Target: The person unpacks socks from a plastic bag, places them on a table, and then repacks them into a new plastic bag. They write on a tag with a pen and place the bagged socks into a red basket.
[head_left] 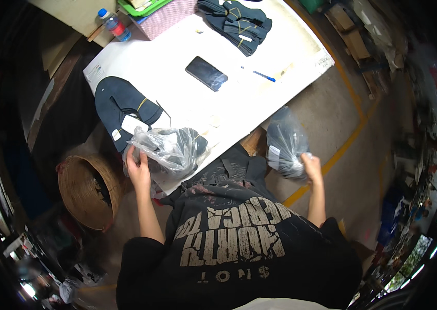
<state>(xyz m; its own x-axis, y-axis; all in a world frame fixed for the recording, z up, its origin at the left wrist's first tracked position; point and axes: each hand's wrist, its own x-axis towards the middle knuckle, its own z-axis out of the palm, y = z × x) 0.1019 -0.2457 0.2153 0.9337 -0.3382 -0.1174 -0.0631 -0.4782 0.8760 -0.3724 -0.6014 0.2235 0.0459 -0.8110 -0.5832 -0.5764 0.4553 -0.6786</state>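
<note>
Filled plastic bag (284,132), one, right of centre: gathered neck clenched in the nearer right hand (311,168), long axis running up-left from that grip. Looser clear bag (174,150), one, left of centre: left edge grasped by the left hand (137,163). White table (169,51), upper middle: dark banded stacks (247,28), two; smartphone (206,72), one; blue pen (264,76), one.

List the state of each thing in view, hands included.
Right bag: filled, bunched shut
Right hand: closed on right bag's gathered neck
Left bag: slack, dark contents inside
Left hand: at left bag, grip unclear
Phone: flat, screen dark
Bottle: capped
Pen: lying flat
Basket: open
Dark bundles: stacked, yellow-banded
</note>
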